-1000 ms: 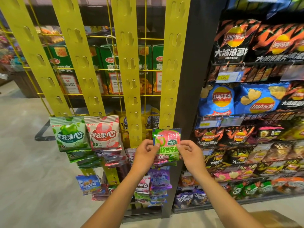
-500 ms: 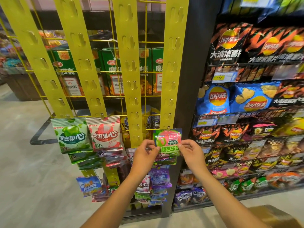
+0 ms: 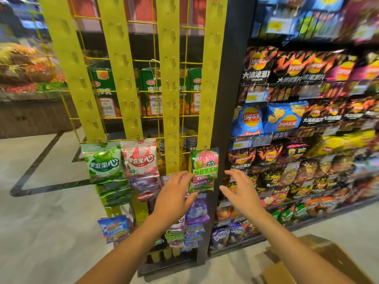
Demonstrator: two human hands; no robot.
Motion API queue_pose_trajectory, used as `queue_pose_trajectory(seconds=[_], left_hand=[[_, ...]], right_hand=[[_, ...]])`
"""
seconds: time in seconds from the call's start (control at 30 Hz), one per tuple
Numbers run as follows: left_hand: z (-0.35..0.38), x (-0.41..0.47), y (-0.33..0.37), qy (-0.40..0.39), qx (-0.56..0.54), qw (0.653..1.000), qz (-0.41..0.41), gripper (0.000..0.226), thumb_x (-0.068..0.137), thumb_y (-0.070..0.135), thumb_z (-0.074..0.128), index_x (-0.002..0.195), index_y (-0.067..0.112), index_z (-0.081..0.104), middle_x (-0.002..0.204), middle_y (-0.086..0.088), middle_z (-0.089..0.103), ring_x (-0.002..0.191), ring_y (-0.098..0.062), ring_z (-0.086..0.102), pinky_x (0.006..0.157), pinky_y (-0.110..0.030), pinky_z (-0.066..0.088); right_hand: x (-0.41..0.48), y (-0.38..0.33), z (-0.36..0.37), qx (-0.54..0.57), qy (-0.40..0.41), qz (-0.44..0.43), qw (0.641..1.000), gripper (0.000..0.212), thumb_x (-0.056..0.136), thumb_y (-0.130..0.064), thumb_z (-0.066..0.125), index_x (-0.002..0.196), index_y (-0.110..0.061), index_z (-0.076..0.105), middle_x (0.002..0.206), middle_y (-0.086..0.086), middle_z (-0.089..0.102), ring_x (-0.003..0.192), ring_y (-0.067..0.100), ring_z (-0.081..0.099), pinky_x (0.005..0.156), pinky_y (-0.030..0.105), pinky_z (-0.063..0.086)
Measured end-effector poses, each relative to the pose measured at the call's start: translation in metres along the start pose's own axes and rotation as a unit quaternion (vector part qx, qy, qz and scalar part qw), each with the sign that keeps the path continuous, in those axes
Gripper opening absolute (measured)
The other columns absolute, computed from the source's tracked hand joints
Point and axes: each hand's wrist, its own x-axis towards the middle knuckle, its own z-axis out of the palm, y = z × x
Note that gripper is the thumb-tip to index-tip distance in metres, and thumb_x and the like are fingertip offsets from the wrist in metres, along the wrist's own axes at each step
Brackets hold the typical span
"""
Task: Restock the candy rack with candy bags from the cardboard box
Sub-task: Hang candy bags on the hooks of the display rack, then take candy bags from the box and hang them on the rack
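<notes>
Hanging green-and-pink candy bag (image 3: 205, 167), apparently unheld, between splayed left hand (image 3: 174, 198) and splayed right hand (image 3: 241, 193).

The green-and-pink candy bag (image 3: 205, 169) is glossy plastic film, crinkled and catching light, as is the green-and-white candy bag (image 3: 103, 162). The flat yellow hanging strips (image 3: 170, 99) look like smooth plastic with a dull sheen; the thin yellow wire grid (image 3: 143, 60) behind them looks like coated metal. The brown cardboard box (image 3: 348, 265) is matt and papery. The pale grey floor (image 3: 41, 222) is smooth and faintly shiny.
</notes>
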Motion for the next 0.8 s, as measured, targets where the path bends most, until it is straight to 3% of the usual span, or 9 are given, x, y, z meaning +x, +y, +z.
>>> queue_pose_trajectory(seconds=[0.1, 0.3, 0.57, 0.8], left_hand=[[-0.006, -0.015, 0.004, -0.009, 0.08, 0.996, 0.028, 0.071, 0.102, 0.06, 0.048, 0.163, 0.032, 0.025, 0.171, -0.003, 0.022, 0.16, -0.028, 0.016, 0.126, -0.049, 0.03], [-0.001, -0.042, 0.03, -0.034, 0.129, 0.988, 0.084, 0.081, 0.1, 0.066, 0.043, 0.166, 0.035, 0.01, 0.175, -0.005, 0.004, 0.162, -0.031, -0.003, 0.131, -0.052, 0.008], [0.042, -0.07, 0.09, -0.113, 0.103, 0.98, 0.125, 0.081, 0.1, 0.069, 0.038, 0.165, 0.04, 0.0, 0.175, 0.0, -0.007, 0.161, -0.029, -0.012, 0.13, -0.056, 0.006], [0.098, -0.068, 0.169, -0.159, 0.073, 0.969, 0.176, 0.078, 0.1, 0.066, 0.042, 0.165, 0.038, 0.009, 0.176, -0.001, 0.001, 0.162, -0.028, -0.005, 0.13, -0.052, 0.006]], right_hand=[[-0.028, -0.012, -0.01, -0.074, 0.001, -0.01, 0.997, 0.064, 0.097, -0.051, 0.062, 0.154, -0.034, 0.037, 0.164, -0.009, 0.024, 0.153, 0.016, 0.019, 0.122, 0.044, 0.029], [-0.089, -0.013, -0.029, -0.153, 0.016, 0.011, 0.988, 0.072, 0.094, -0.058, 0.061, 0.156, -0.035, 0.034, 0.168, -0.007, 0.02, 0.156, 0.019, 0.013, 0.124, 0.048, 0.026], [-0.17, 0.033, -0.058, -0.212, 0.028, 0.107, 0.971, 0.074, 0.091, -0.066, 0.056, 0.155, -0.038, 0.031, 0.168, -0.008, 0.018, 0.156, 0.02, 0.016, 0.122, 0.052, 0.029], [-0.228, 0.086, -0.103, -0.233, 0.05, 0.196, 0.951, 0.07, 0.093, -0.059, 0.058, 0.155, -0.036, 0.037, 0.165, -0.006, 0.026, 0.153, 0.02, 0.023, 0.123, 0.046, 0.027]])
